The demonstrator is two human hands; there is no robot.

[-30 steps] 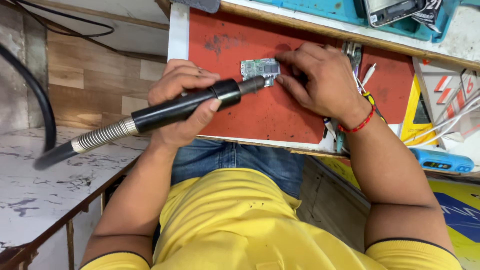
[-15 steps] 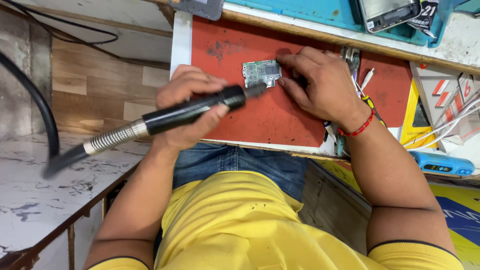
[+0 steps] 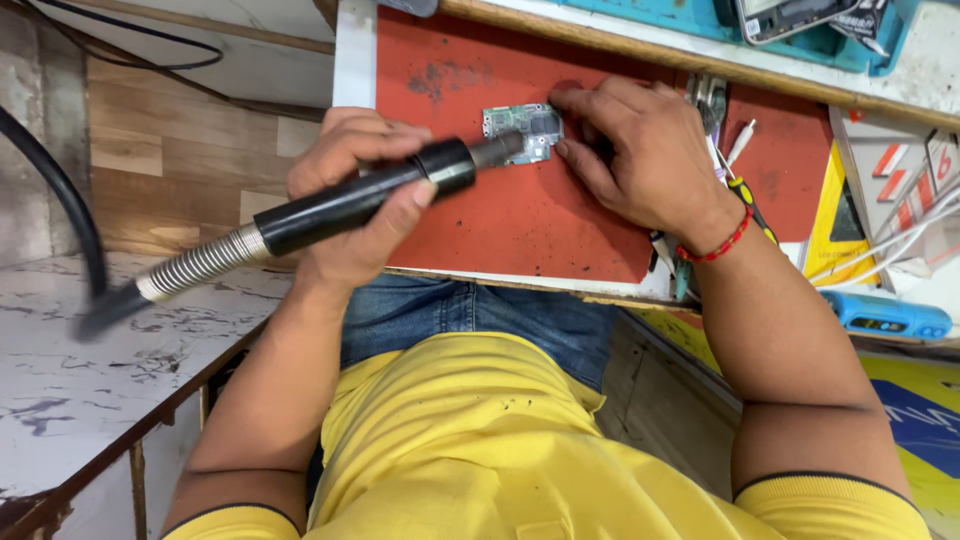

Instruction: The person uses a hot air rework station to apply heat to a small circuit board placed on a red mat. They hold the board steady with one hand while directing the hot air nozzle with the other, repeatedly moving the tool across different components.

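Counts: one small circuit board (image 3: 524, 130), one black hot-air wand (image 3: 345, 205), one red mat (image 3: 520, 210) and two hands are seen.
Circuit board: it is laid flat on the far middle of the red mat, between the two hands.
Left hand: the left hand (image 3: 360, 205) is closed around the black hot-air wand, with the thumb pressed along its near side; the metal nozzle is pointed right and ends at the left edge of the circuit board.
Right hand: the right hand (image 3: 640, 160) is half curled, and its fingertips (image 3: 562, 100) are set against the right edge of the circuit board; no tool can be made out in it.
Wand tail: a coiled metal sleeve (image 3: 195, 268) and a black hose (image 3: 60, 190) are trailed to the left.
Table: the red mat is spread on a table (image 3: 355, 60) with a pale edge; a blue tool (image 3: 885, 315) is laid at the near right.
Room: wood-look flooring (image 3: 170, 150) is seen at the left.
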